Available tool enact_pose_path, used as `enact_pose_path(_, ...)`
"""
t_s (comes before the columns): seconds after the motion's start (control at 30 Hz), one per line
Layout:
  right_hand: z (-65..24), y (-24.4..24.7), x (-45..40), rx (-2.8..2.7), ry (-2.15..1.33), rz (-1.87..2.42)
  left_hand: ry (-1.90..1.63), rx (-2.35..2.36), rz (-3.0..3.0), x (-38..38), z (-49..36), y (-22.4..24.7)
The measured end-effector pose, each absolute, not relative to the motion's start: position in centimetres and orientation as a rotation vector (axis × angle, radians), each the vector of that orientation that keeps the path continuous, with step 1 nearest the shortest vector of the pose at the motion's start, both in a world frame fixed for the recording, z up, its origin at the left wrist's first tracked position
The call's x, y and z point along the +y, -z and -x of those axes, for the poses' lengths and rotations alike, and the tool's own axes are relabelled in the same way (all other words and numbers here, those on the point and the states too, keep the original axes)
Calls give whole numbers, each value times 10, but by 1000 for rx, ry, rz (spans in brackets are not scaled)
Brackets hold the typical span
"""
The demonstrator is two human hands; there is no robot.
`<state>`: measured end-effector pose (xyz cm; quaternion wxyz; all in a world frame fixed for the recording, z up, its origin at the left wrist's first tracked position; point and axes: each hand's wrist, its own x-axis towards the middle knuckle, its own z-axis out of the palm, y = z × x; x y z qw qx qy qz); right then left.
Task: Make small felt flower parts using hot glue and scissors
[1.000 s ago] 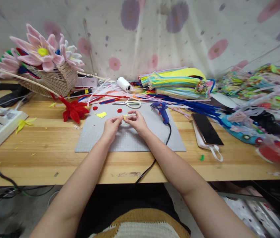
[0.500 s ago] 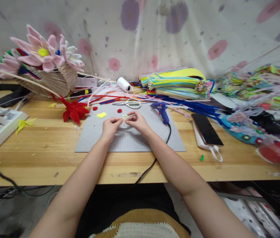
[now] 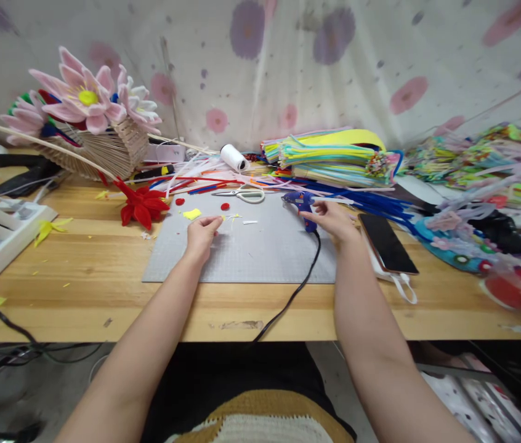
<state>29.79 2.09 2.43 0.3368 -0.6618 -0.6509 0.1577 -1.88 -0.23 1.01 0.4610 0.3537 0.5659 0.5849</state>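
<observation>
My left hand (image 3: 202,237) is pinched over the grey cutting mat (image 3: 260,258), holding a small thin piece with yellow and white strands (image 3: 233,216). What the strands are exactly is too small to tell. My right hand (image 3: 334,220) has its thumb and fingers round the handle of a blue hot glue gun (image 3: 301,201), which lies at the mat's right side with a glue stick in its back. A short white strip (image 3: 250,222) lies on the mat between my hands. Beyond it are scissors (image 3: 246,195), a red round piece (image 3: 225,207) and a yellow scrap (image 3: 191,214).
A black cord (image 3: 297,295) runs from the glue gun over the table's front edge. A phone (image 3: 387,243) sits right of my right hand. Pipe cleaner bundles (image 3: 334,157) line the back. At left are a red flower (image 3: 140,206), pink flowers (image 3: 80,92) and a power strip (image 3: 6,234).
My right hand has left my left hand and moved right to the glue gun. The white strip now shows on the mat. My left hand keeps its pinch.
</observation>
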Motion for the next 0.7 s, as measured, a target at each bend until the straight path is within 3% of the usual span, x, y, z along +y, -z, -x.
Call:
enact_pose_path(0.2, -255, -13, 32, -1424, -454, 1801, -1366, 1393, -930, -8, 18, -16)
enact_pose_path(0.37, -223, -30, 12, -1426, -909, 1310, -1370, 1405, -917, -7, 18, -15)
enact_pose_path(0.47, -202, -40, -2, -1602, -1115, 1277, -1385, 1392, -900, -6, 19, -14)
enact_pose_path(0.7, -187, -40, -8, -1810, -1087, 1287, -1396, 1374, -882, -7, 19, -14)
